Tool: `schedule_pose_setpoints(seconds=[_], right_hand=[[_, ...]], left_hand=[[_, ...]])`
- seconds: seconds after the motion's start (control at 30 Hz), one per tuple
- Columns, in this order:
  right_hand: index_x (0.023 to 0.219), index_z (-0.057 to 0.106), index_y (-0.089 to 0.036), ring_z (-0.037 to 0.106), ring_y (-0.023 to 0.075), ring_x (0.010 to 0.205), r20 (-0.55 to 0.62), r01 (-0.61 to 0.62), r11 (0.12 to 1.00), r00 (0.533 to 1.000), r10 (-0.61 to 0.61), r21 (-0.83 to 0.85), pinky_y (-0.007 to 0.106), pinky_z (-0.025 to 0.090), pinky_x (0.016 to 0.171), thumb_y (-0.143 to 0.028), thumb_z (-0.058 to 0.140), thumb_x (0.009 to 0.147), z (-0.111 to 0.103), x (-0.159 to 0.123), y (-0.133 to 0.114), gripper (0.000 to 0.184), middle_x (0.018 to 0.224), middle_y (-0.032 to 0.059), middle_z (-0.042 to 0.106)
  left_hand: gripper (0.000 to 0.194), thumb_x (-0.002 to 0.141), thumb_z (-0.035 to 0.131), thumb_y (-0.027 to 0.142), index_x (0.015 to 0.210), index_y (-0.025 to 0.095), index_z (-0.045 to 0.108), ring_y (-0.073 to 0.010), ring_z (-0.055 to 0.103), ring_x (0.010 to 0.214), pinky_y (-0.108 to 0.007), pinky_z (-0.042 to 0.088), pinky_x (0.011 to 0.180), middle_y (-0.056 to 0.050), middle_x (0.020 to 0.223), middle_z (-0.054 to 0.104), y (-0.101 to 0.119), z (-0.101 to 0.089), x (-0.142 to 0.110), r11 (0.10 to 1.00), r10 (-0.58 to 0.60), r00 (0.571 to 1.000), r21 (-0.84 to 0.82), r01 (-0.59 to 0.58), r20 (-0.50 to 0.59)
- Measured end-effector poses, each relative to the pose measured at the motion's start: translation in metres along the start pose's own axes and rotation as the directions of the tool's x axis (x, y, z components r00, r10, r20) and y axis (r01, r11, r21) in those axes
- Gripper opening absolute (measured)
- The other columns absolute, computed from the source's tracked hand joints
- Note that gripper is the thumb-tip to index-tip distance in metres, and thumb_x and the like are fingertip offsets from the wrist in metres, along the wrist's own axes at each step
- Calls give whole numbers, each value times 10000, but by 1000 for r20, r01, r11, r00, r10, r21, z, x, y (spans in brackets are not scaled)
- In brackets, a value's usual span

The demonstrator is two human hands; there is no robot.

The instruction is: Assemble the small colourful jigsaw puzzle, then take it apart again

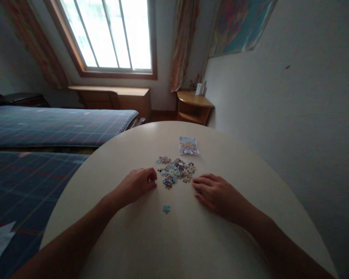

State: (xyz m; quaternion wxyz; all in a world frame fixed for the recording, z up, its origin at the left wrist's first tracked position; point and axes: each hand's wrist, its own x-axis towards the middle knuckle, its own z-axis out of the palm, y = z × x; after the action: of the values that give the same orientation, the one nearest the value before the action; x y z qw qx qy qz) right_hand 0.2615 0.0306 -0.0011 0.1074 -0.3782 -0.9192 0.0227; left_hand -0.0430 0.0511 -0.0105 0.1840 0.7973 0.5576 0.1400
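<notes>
A heap of several small colourful jigsaw pieces lies in the middle of a round white table. My left hand rests on the table just left of the heap, fingers curled in a pinch on something I cannot make out. My right hand lies flat just right of the heap, fingers stretched out toward it. One light blue piece sits alone, nearer to me between both hands. A small printed picture card lies beyond the heap.
Beds with blue plaid covers stand to the left of the table. A white wall is close on the right. A wooden corner shelf and a desk under the window stand at the back.
</notes>
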Motion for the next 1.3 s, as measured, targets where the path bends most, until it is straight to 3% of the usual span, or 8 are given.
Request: schedule_pose_setpoints(seconds=[0.13, 0.33, 0.47, 0.77, 0.87, 1.0, 1.13, 1.3], right_hand=[[1255, 618, -203, 580, 253, 1139, -95, -36, 999, 995, 36, 6, 446, 461, 951, -250, 564, 913, 2, 2, -6, 349, 1259, 106, 654], [1161, 643, -217, 623, 226, 997, -308, -121, 981, 937, 163, 149, 389, 415, 895, -320, 651, 875, 8, 7, -35, 304, 1056, 77, 724], [1035, 677, -226, 628, 221, 937, -378, -99, 973, 910, 173, 206, 367, 386, 865, -398, 713, 825, 11, 9, -48, 274, 994, 61, 731], [1030, 716, -288, 636, 188, 927, -397, -51, 972, 907, 141, 230, 352, 390, 867, -389, 679, 862, 7, 9, -51, 199, 953, 26, 731], [1031, 717, -291, 630, 195, 936, -373, -68, 952, 910, 182, 300, 361, 404, 868, -357, 686, 855, 7, 8, -53, 191, 973, 31, 724], [994, 726, -285, 608, 220, 993, -258, -110, 942, 946, 197, 317, 402, 372, 914, -336, 727, 817, 11, 5, -50, 185, 1036, 40, 710], [973, 728, -327, 578, 239, 1073, -132, -128, 951, 976, 170, 280, 457, 300, 972, -331, 705, 833, 18, 3, -46, 142, 1106, 24, 688], [989, 728, -340, 564, 245, 1109, -54, -150, 952, 984, 170, 268, 471, 282, 982, -354, 662, 861, 20, 2, -45, 145, 1160, 39, 665]], left_hand=[[161, 830, 609, 316, 858, 206, 724, -175, 655, 719, -288, 478, 683, -15, 788, 734, 16, 3, -1, 964, 9, 1000, -265, -9, -1], [358, 815, 643, 465, 977, 150, 702, -200, 716, 767, -309, 533, 690, -84, 904, 767, 37, 27, 2, 658, -20, 996, -749, 83, 93], [420, 826, 645, 504, 1041, 143, 641, -208, 722, 775, -316, 530, 682, -113, 931, 764, 49, 34, -4, 589, -11, 997, -805, 70, 79], [435, 838, 639, 529, 1069, 160, 627, -185, 683, 666, -313, 542, 644, -45, 731, 730, 67, 30, -15, 584, 7, 998, -810, 51, 67], [390, 868, 601, 498, 1075, 169, 628, -196, 693, 720, -315, 547, 668, -44, 750, 729, 61, 26, -15, 637, 37, 997, -771, 24, 62], [259, 876, 603, 424, 1024, 221, 667, -239, 656, 973, -410, 525, 867, -68, 1047, 709, 42, 11, -18, 922, 121, 993, -372, -109, 8], [614, 754, 747, 435, 1279, 210, 522, -331, 396, 1336, -518, 383, 1068, -151, 1411, 482, 25, 7, -25, 984, 172, 983, -26, -174, -65], [892, 745, 712, 573, 1448, 200, 308, -372, 140, 1464, -564, 303, 1118, -198, 1558, 252, 10, 20, -24, 983, 170, 983, 64, -174, 66]])
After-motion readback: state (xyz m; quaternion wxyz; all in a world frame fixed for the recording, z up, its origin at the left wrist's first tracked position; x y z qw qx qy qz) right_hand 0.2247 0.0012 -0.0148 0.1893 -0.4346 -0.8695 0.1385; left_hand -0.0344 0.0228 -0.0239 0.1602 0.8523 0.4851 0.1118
